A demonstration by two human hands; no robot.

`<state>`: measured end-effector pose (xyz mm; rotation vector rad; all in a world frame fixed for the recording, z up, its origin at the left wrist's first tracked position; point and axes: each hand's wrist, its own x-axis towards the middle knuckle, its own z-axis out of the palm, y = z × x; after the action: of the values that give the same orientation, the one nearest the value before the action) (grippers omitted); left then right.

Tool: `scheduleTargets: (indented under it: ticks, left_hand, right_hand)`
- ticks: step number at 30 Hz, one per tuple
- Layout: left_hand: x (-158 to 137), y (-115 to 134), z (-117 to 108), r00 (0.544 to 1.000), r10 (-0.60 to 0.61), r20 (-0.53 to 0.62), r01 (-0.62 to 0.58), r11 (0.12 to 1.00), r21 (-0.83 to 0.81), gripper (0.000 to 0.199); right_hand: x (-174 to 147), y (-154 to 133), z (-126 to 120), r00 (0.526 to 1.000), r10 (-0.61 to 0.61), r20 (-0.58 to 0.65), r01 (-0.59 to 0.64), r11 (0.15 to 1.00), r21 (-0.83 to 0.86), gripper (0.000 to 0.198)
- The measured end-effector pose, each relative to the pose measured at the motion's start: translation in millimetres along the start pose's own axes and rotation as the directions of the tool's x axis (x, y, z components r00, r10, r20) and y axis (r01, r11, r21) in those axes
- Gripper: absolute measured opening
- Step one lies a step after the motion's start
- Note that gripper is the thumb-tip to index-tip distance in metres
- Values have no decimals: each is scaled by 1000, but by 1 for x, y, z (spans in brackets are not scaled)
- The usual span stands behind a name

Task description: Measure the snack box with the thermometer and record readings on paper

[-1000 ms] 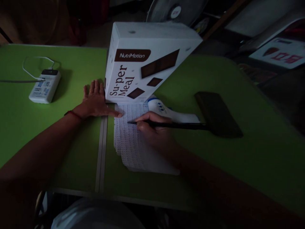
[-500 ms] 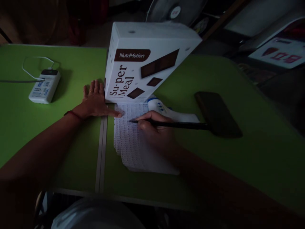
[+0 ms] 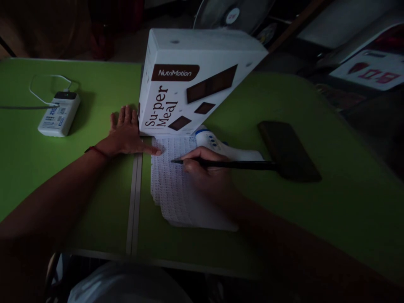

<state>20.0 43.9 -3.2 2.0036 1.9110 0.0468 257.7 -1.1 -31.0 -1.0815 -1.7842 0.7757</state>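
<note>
My right hand grips a long dark pen, its tip resting at or just above a stack of paper sheets covered in rows of small handwriting. Flat on the green table, my left hand has its fingers spread, with the thumb lying on the left edge of the top sheet. A white box marked "NutriMotion Su-per Meal" stands upright at the far end of the papers, close by my left fingertips. Behind my right hand lies a white handheld device with blue buttons, partly hidden.
A dark phone-like slab lies on the green table to the right. On the left is a white power bank with cables. A metal seam crosses the tabletop. Beyond the table stands a fan.
The pen tip and my right hand have barely shifted on the paper. My left hand and the objects around stay where they were.
</note>
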Motion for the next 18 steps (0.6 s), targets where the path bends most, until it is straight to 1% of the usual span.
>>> scheduleTargets:
  ticks: [3, 8, 14, 18]
  left_hand:
    - [-1, 1, -1, 1000, 0, 6, 0, 1000, 7, 167]
    - [0, 0, 0, 1000, 11, -7, -11, 1000, -16, 169]
    - [-3, 2, -3, 1000, -5, 25, 4, 1000, 25, 170]
    - [-2, 2, -2, 1000, 2, 13, -2, 1000, 16, 170]
  right_hand:
    - [1, 0, 1, 1000, -12, -26, 13, 1000, 13, 14]
    - [2, 1, 0, 1000, -10, -21, 11, 1000, 28, 14]
    - [2, 3, -1, 999, -39, -12, 39, 999, 0, 18]
    - [0, -1, -2, 997, -75, -6, 75, 996, -56, 17]
